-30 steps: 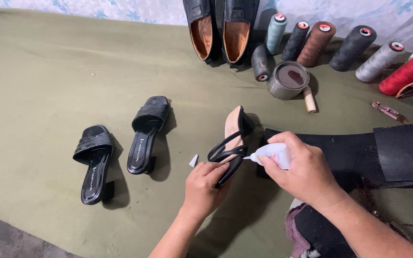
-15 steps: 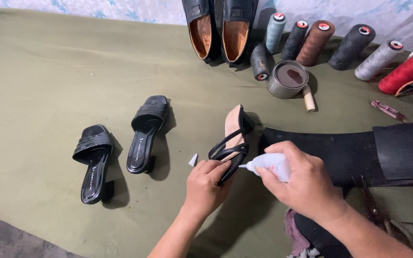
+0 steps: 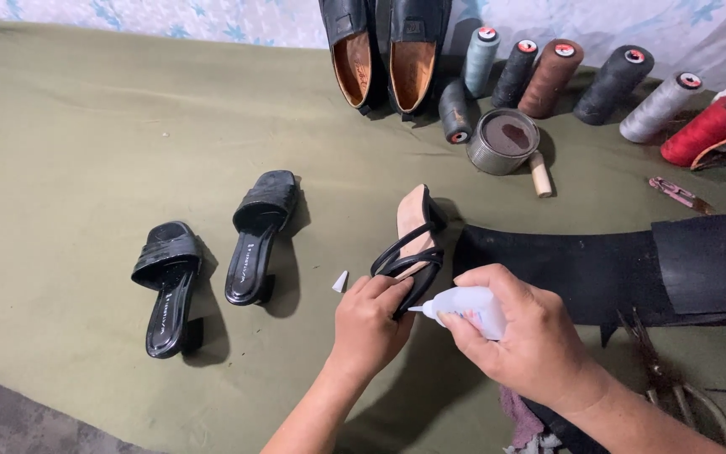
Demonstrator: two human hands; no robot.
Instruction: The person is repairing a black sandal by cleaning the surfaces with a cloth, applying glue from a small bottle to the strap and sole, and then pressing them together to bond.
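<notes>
Far left: a pair of black heeled slides, one (image 3: 167, 282) nearer me and the other (image 3: 258, 231) beside it, both lying on the olive cloth (image 3: 86, 143), well apart from my hands and just where they lay a second ago.

Loose cap: a small white cone (image 3: 340, 282) rests on the cloth just left of my left hand; it has not moved.

My left hand (image 3: 369, 324): closed around the near end of the strappy sandal (image 3: 411, 240), fingers curled over its black straps. It holds the same grip as a second ago.

The sandal: tan insole facing up, far end tilted away from me, lifted in my left hand over the cloth, beside the black sheet (image 3: 598, 269).

My right hand (image 3: 518, 336): wrapped around the small white glue bottle (image 3: 464, 304). A second ago the nozzle sat higher, near the middle of the straps; now it has slid down and toward me.

Nozzle now: its tip is touching, or all but touching, the strap where my left fingers pinch it. I judge that the glue is meant for this spot.

Back row: two dark loafers (image 3: 384, 50), thread cones (image 3: 548, 71), an open tin (image 3: 504, 140), unchanged.
</notes>
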